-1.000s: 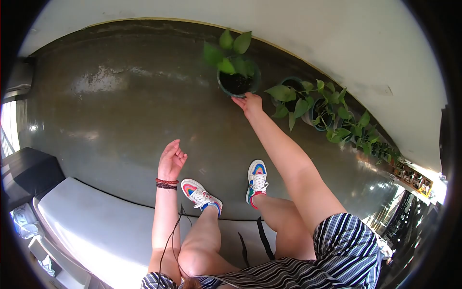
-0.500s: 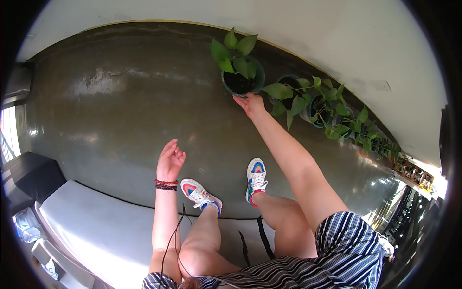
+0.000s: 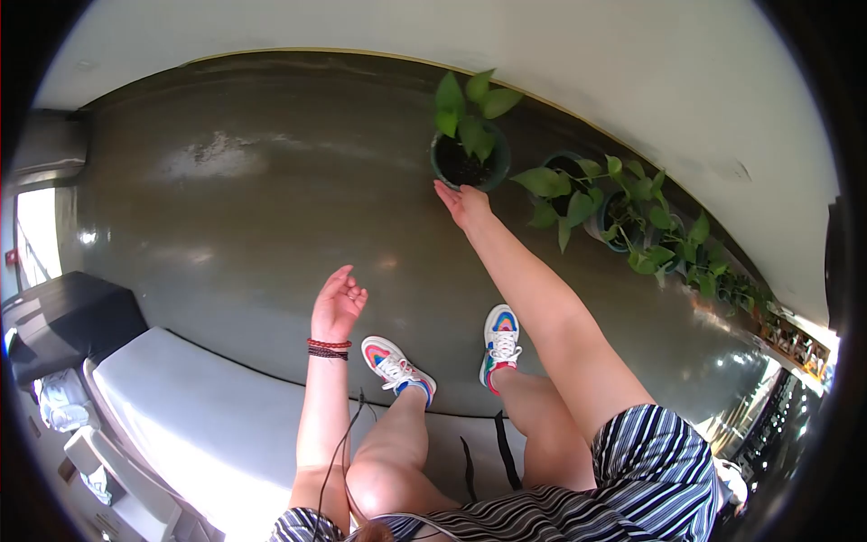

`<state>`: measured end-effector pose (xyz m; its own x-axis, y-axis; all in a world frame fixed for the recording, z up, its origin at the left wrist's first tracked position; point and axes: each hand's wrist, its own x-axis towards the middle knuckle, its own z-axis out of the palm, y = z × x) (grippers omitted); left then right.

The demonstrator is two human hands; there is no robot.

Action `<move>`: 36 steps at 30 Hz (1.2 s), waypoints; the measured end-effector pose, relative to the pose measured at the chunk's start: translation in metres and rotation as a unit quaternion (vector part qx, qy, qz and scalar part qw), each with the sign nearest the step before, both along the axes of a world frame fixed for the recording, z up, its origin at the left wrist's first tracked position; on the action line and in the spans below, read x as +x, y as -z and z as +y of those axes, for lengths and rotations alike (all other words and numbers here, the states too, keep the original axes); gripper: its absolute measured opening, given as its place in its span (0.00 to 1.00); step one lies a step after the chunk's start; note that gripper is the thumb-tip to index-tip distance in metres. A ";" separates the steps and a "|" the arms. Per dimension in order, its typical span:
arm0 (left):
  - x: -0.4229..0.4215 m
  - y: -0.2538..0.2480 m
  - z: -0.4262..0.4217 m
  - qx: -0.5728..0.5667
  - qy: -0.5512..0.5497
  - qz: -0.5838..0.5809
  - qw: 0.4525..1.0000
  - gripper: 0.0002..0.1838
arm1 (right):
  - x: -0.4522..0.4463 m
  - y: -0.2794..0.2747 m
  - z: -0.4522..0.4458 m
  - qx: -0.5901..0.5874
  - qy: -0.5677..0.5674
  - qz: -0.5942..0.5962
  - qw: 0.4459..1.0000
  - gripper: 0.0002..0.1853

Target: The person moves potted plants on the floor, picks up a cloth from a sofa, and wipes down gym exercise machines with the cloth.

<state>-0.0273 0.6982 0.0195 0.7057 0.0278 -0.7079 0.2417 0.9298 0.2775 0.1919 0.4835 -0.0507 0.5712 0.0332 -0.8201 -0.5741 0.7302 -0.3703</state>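
Note:
My right hand (image 3: 463,203) reaches far forward to a dark green plant pot (image 3: 500,168) on the floor. Its fingers are stretched out and lie at the near side of the pot, close to or touching the rim; the exact contact is hard to make out. The pot holds dark soil and a plant with broad green leaves (image 3: 476,113). My left hand (image 3: 339,305) is raised over the floor, palm turned up, fingers loosely bent and apart, with nothing in it. Red and dark bracelets (image 3: 328,349) circle that wrist.
Several more potted plants (image 3: 623,212) stand in a row along the white wall (image 3: 632,72), trailing off to the right. A grey bench (image 3: 208,388) is beneath me. A black box-like seat (image 3: 72,316) stands at left. A thin cable (image 3: 339,443) hangs by my left arm.
The view has shifted, so the scene sits further right and slightly lower. My right hand has slid a little left along the pot's near side. My left hand keeps its pose.

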 end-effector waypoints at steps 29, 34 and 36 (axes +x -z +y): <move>-0.003 -0.016 0.006 0.040 -0.026 0.076 0.996 0.18 | -0.080 -0.005 -0.057 -0.138 -0.319 0.016 0.938 0.21; 0.009 -0.057 -0.012 0.080 0.051 0.099 0.991 0.22 | -0.112 -0.043 -0.080 -0.152 -0.320 0.077 0.932 0.11; 0.019 -0.095 -0.026 0.066 0.032 0.132 0.988 0.21 | -0.127 -0.077 -0.088 -0.201 -0.293 0.030 0.934 0.05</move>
